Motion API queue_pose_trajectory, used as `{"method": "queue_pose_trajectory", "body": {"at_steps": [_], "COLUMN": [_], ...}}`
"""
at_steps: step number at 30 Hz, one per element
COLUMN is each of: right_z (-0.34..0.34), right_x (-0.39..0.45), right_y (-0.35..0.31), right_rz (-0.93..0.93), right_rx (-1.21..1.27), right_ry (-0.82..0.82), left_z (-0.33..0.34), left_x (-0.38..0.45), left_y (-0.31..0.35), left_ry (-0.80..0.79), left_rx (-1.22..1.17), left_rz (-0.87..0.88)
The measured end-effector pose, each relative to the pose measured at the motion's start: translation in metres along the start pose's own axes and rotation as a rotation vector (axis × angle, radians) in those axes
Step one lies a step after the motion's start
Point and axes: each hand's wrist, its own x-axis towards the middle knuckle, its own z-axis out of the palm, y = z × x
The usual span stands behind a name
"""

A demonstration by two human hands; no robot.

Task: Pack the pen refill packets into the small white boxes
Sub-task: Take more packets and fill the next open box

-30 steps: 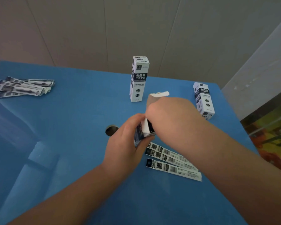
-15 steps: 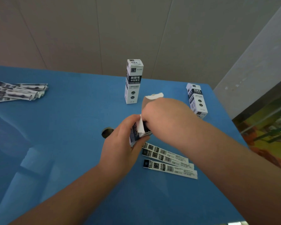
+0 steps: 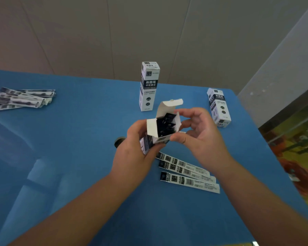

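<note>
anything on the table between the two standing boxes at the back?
Head view: only bare blue table between the upright box and the right box.

The upright white box at the table's far side bears "刷题笔" above "中性替芯" in white on a dark band. The leaning box to the right carries the same print, blurred.

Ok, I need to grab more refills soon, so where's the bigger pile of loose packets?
In the head view, the pile of packets lies at the table's far left edge, well left of the upright box, away from both hands.
</note>
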Motion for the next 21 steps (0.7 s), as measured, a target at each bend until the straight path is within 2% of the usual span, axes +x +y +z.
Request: {"method": "queue_pose_trajectory", "body": {"at_steps": [3,8,13,16,21], "right_z": [0.003,0.006,0.005,0.005,0.010], "right_x": [0.000,0.010,0.023,0.024,0.019], "right_y": [0.007,0.003,0.001,0.002,0.004], "right_rz": [-0.042,-0.174,-0.244,-0.281,-0.108], "right_rx": [-0.012,-0.182,-0.240,-0.174,0.147], "right_ry": [-0.049,-0.119,-0.141,-0.080,-0.008], "left_z": [-0.004,-0.008,-0.013,-0.016,-0.015], "left_x": [0.006,0.011,0.016,0.022,0.028], "left_y": [0.003,-0.005,-0.005,-0.003,0.002], "left_ry": [-0.028,-0.071,-0.094,-0.082,-0.051], "left_rx": [0.015,0.082,0.046,0.035,0.017], "left_rz": [0.030,0.102,0.069,0.087,0.112]}}
